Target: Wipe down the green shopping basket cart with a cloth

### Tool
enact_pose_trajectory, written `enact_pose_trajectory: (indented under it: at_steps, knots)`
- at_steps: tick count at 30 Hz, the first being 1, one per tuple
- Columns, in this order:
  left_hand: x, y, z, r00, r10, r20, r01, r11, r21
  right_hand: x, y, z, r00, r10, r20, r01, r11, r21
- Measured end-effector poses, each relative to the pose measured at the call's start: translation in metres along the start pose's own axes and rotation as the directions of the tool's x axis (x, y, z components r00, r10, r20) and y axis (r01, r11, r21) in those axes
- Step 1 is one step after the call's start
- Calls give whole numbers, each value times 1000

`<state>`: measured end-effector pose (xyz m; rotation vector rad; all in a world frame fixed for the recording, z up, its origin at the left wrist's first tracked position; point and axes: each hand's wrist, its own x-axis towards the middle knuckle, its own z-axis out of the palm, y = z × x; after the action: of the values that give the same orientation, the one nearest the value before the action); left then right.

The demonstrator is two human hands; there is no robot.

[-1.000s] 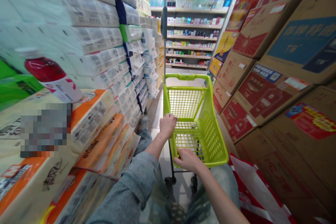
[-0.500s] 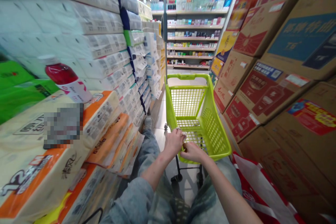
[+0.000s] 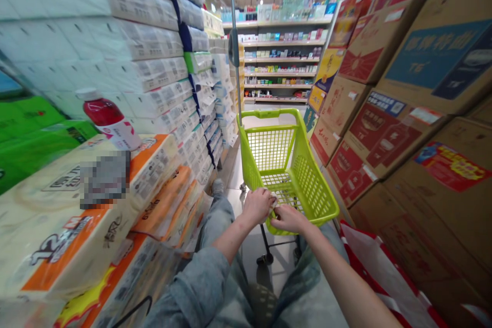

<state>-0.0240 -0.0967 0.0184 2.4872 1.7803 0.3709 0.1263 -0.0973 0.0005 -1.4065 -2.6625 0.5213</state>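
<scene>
A lime-green plastic shopping cart (image 3: 315, 184) stands on the floor in front of my knees, its basket holding nothing I can see. At the basket's near left corner both hands are close together. My left hand (image 3: 260, 205) is closed, with a small whitish thing at its fingertips that is too small to name. Just right of it my right hand (image 3: 289, 219) is closed with curled fingers at the green rim; what it pinches is hidden. A thin grey pole (image 3: 236, 82) rises by the cart's far left corner.
Tissue packs (image 3: 154, 164) at left bear a red-capped-white bottle (image 3: 111, 120) and a blurred dark object (image 3: 105, 179). Stacked cartons (image 3: 388, 128) line the right side, beside a red and white bag (image 3: 378, 261). Shelves (image 3: 280, 59) stand ahead.
Both hands have shifted slightly right in view and remain close together at the cart's corner. The pole and the cart's far left corner appear a little further left.
</scene>
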Motion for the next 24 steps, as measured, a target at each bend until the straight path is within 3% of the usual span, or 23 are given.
enact_pose_trajectory:
  at_steps: [6,11,17,24]
  knots:
    - [29,-5,-5,999,-45,9,45,999,-4,-5,14,-8,1000,8,19,-6,997,-71]
    - [43,-9,0,993,-119,13,120,992,-33,0,17,-13,1000,-7,27,7,1000,-18]
    - [36,-11,5,995,-98,-7,98,994,-44,5,17,-20,1000,-23,1,23,997,76]
    - [22,-6,2,1000,-19,-5,19,999,-48,12,29,-14,1000,-25,9,24,992,120]
